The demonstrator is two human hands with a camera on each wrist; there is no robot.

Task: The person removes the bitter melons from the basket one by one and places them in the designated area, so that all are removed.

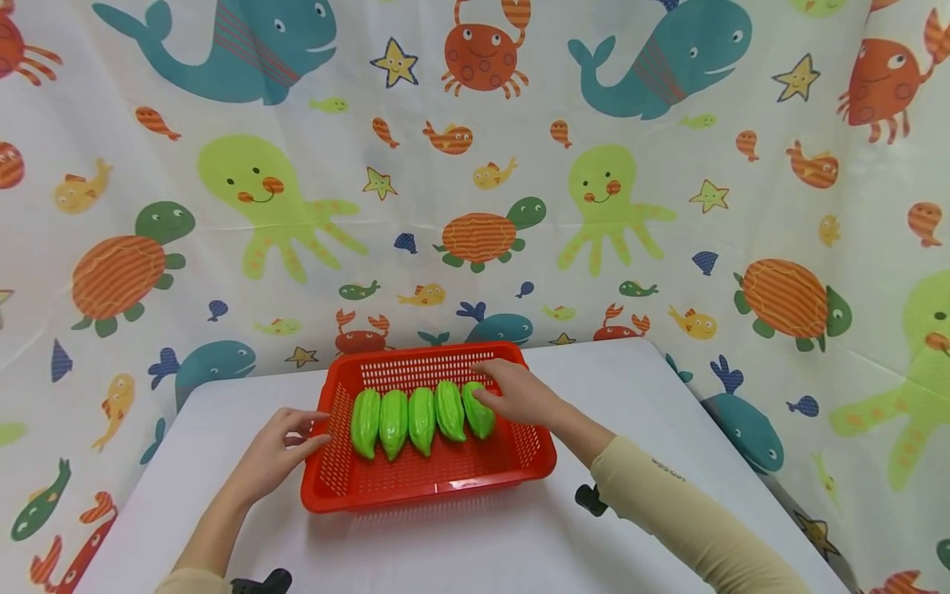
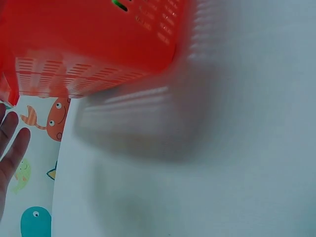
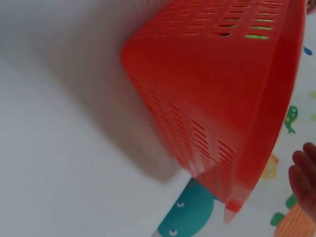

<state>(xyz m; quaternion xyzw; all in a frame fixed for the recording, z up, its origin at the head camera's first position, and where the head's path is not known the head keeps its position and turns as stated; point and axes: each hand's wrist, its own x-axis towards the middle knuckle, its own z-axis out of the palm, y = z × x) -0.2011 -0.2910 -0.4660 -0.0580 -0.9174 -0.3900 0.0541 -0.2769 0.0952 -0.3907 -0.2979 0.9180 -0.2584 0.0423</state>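
Seen from the head view: red basket (image 1: pixel 438 490) on white table (image 1: pixel 594 561), with five green ridged fruits (image 1: pixel 421 421) lined up inside, side by side in the far-to-middle part. From the wrist views, mainly outer slotted walls of the basket and its grey shadow on the table; only slivers of green through the slots.

Left hand (image 1: pixel 285 450) at the basket's left rim, fingers loosely bent, thumb apart from them; contact with rim: cannot tell. Right hand (image 1: pixel 519 389) above the basket's right part, fingers extended, thumb apart; touch on the rightmost fruit: cannot tell. In the right wrist view, fingers straight and close together, past the rim.

In the way, head view: right thumb over part of the rightmost fruit, right hand over the far right corner of the basket. In both wrist views, basket walls in front of the fruits.

Around: sea-animal curtain (image 1: pixel 416 124) behind; beige right sleeve (image 1: pixel 683 503); black device (image 1: pixel 591 500) beside it.

Long axis of basket: left to right. Fruits: lengthwise near-to-far, narrow tips toward the wearer; two rightmost slanted, near tips rightward.
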